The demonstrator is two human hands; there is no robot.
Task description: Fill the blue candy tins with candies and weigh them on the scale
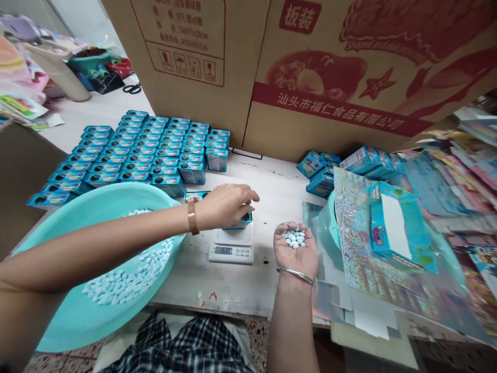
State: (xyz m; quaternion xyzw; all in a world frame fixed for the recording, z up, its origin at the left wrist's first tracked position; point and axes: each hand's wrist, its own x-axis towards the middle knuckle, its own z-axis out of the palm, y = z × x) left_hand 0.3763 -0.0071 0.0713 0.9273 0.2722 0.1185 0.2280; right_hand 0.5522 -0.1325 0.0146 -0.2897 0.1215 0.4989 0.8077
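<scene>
My left hand (227, 205) reaches over a small blue tin (244, 221) standing on a white digital scale (232, 250), fingers curled down onto the tin's top. My right hand (295, 246) is held palm up just right of the scale, cupped around a small pile of white candy pieces (294, 238). A large turquoise basin (70, 311) at my left holds several more of the same white pieces (130, 277).
Rows of several blue tins (132, 155) are stacked at the back left. Big cardboard boxes (310, 67) stand behind the table. More blue boxes (322, 171), a turquoise bowl (329, 230) and glittery printed sheets (388, 248) crowd the right side. Scissors (132, 88) lie far back.
</scene>
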